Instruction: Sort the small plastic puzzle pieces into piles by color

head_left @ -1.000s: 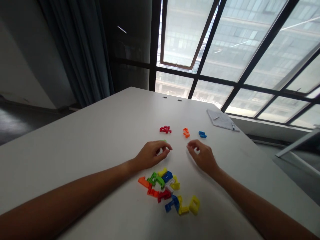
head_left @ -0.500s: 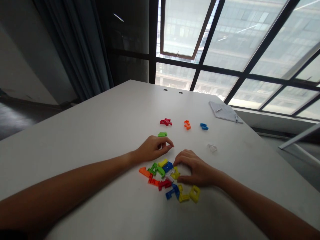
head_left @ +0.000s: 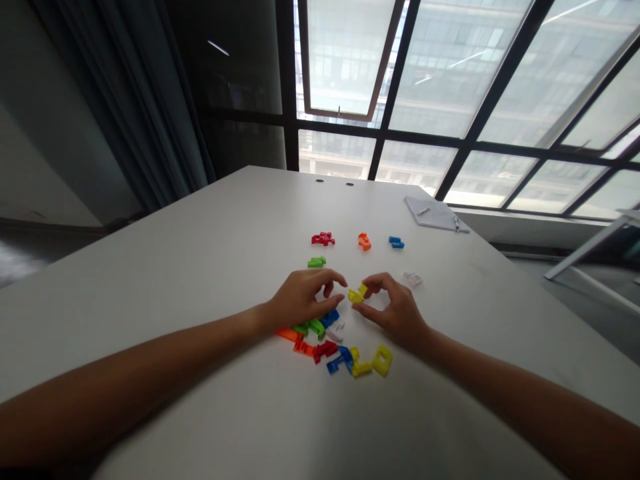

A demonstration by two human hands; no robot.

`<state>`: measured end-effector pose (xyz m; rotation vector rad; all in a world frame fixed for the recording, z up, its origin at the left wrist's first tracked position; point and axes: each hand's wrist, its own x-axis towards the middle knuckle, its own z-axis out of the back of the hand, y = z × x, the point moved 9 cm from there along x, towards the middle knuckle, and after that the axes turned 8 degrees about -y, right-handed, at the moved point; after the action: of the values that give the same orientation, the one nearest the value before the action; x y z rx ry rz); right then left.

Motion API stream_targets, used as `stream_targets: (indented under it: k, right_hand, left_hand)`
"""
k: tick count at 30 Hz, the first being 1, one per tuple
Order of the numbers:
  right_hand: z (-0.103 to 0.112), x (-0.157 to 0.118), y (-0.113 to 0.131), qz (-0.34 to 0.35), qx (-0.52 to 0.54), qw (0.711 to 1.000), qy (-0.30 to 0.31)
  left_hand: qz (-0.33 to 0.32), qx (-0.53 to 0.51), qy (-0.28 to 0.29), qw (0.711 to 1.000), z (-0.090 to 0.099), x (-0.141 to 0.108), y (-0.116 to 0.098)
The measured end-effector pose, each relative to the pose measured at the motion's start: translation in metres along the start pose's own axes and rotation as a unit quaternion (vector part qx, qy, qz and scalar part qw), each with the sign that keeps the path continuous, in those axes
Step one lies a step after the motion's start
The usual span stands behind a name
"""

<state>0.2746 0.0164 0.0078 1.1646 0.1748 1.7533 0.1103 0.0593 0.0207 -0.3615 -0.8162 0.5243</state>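
Between the thumb and fingers of my right hand [head_left: 397,310] is a small yellow plastic piece [head_left: 355,296], lifted off the table. My left hand [head_left: 305,295] hovers just left of it, thumb and fingers curved and apart, with nothing visible between them. Below the hands lies a loose pile of plastic pieces: orange [head_left: 304,345], green [head_left: 316,327], white [head_left: 335,331], red [head_left: 325,351], dark blue [head_left: 341,360] and yellow [head_left: 360,365]. One yellow piece with a square hole [head_left: 383,361] sits at the pile's right end. My left hand covers the pile's upper left part.
Farther back on the white table [head_left: 200,267] are small groups of red [head_left: 323,239], orange [head_left: 365,242], blue [head_left: 396,243] and green [head_left: 317,262] pieces, plus clear or white ones [head_left: 413,279]. A paper pad [head_left: 434,215] with pens lies near the right edge.
My right hand has moved up and away from the pile with a yellow piece in it. My left hand stays nearly in place beside it. The view has shifted slightly.
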Motion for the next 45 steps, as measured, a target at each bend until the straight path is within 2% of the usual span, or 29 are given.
stream_targets:
  k: [4, 9, 17, 22, 28, 35, 45]
  right_hand:
    - [0.001, -0.001, 0.011, 0.021, -0.022, 0.999, -0.033]
    - [0.001, 0.0, 0.013, 0.022, -0.022, 0.998, -0.054]
    - [-0.003, 0.003, 0.004, -0.005, -0.002, 0.999, -0.043]
    - [-0.004, 0.005, 0.007, 0.014, 0.027, 0.999, -0.026]
    - [-0.001, 0.006, 0.009, 0.019, 0.022, 0.999, -0.034]
    - [0.0, 0.005, 0.014, 0.036, 0.005, 0.998, -0.041]
    - [0.003, 0.005, 0.025, 0.088, 0.028, 0.994, -0.06]
  left_hand:
    - [-0.029, 0.027, 0.016, 0.999, 0.0, 0.0, -0.009]
    - [-0.019, 0.032, 0.022, 0.999, 0.001, 0.003, -0.002]
    - [-0.004, -0.013, 0.051, 0.999, -0.006, 0.006, 0.001]
    - [0.006, -0.016, 0.035, 0.999, -0.002, 0.005, 0.005]
    - [-0.005, -0.011, 0.051, 0.999, -0.004, 0.003, 0.007]
    - [0.005, 0.003, 0.007, 1.0, 0.002, 0.004, 0.01]
    - [-0.038, 0.027, -0.021, 0.999, 0.006, 0.002, 0.006]
